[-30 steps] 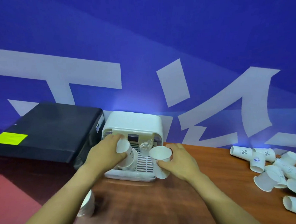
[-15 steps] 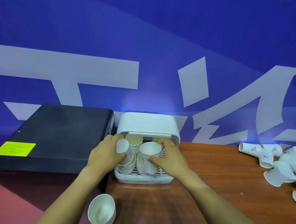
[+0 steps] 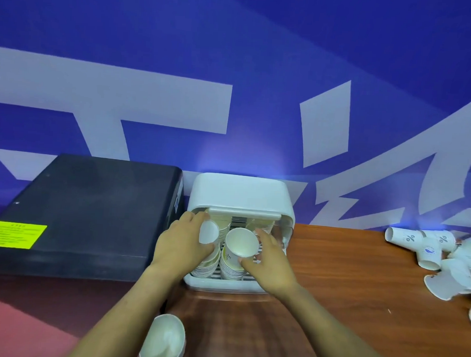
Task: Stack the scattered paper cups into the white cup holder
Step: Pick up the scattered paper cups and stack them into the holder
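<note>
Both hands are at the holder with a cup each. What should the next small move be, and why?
Probably lower the right hand a little to seat its cup onto the stack beneath it in the white cup holder: that cup sits mouth-up right above the stack.

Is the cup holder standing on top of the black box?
No, the white cup holder stands on the wooden table, to the right of the black box.
</note>
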The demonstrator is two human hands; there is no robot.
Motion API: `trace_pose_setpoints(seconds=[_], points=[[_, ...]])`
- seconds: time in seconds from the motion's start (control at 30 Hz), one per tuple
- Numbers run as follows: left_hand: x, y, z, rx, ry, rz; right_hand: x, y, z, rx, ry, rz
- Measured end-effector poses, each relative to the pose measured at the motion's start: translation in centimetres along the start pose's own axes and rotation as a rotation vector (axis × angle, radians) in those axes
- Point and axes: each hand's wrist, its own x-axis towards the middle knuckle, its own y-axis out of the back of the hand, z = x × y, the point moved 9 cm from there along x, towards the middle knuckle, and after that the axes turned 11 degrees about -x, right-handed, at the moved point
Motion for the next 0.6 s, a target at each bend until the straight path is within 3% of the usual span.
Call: trace_pose_setpoints(seconds=[0.6], points=[[-1.0,1.1,-1.9,-0.167,0.111,-0.043,0.7,-0.1,1.4,-0.073,-0.002,-0.069]])
